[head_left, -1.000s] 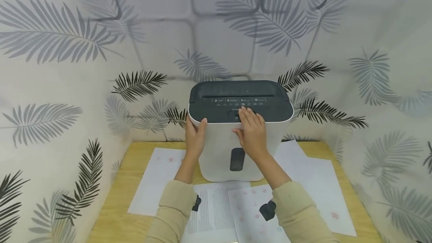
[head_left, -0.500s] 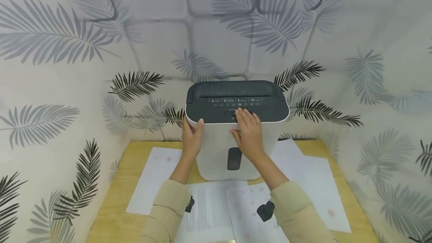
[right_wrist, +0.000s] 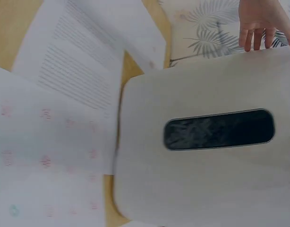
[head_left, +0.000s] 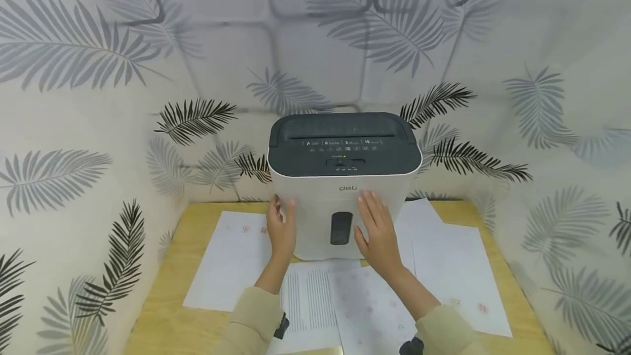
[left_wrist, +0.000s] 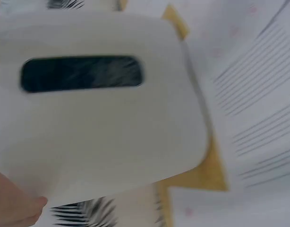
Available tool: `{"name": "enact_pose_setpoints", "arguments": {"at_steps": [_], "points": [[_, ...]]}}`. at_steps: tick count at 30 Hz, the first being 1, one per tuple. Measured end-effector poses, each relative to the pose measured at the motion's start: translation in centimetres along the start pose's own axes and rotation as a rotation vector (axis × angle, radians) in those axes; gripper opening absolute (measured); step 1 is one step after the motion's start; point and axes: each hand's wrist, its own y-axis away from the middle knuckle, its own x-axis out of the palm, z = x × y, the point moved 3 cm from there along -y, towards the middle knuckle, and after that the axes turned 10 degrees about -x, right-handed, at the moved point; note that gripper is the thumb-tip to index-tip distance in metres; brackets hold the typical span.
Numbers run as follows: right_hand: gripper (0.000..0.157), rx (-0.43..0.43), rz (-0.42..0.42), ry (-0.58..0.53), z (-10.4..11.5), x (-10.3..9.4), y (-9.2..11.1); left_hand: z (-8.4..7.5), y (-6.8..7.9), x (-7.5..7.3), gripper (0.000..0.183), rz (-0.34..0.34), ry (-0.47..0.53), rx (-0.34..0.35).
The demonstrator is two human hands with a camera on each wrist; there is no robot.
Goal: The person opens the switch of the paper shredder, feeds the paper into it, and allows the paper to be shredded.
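Observation:
A paper shredder (head_left: 315, 207) with a white body and a dark grey top stands upright on the table in the head view. A small yellow light (head_left: 344, 156) glows above the slide switch (head_left: 345, 162) on its top panel. My left hand (head_left: 282, 232) is at the shredder's left side, its fingers straight along the edge in the right wrist view. My right hand (head_left: 378, 229) lies flat before the front, right of the dark window (head_left: 341, 228), with fingers extended. Whether its fingertips touch the body is unclear. Neither hand grips anything.
Printed sheets (head_left: 310, 305) and a sheet with red marks (head_left: 367, 305) lie before the shredder on the wooden table (head_left: 167, 311). More paper lies left (head_left: 229, 267) and right (head_left: 458, 278). A leaf-patterned wall covering (head_left: 222, 70) rises behind and at both sides.
My right hand has left the switch on the top panel and come down to the front. My left hand has slid lower along the side. The switch and the brand name are now uncovered.

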Motion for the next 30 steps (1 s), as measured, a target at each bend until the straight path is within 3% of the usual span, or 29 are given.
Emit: {"name": "enact_pose_setpoints", "arguments": {"at_steps": [7,12,17,20,25,30], "points": [[0.067,0.115,0.116,0.011,-0.8,1.2,9.9,9.5,3.7,0.9,0.064,0.1,-0.144,-0.356],[0.064,0.17,0.311,0.024,-0.9,1.2,16.2,14.4,6.7,1.9,0.063,0.144,-0.265,-0.466],[0.063,0.267,0.609,-0.065,-0.5,1.6,20.9,16.9,8.9,2.3,0.062,0.15,-0.309,-0.542],[0.065,0.312,0.733,-0.122,-0.4,1.7,23.0,17.8,9.9,2.8,0.067,0.191,-0.312,-0.592],[0.071,0.431,0.893,-0.207,-0.1,2.0,25.4,19.2,11.1,3.6,0.07,0.218,-0.354,-0.648],[0.073,0.502,0.943,-0.234,0.1,2.5,26.2,18.8,11.7,4.3,0.056,0.248,-0.403,-0.652]]}}
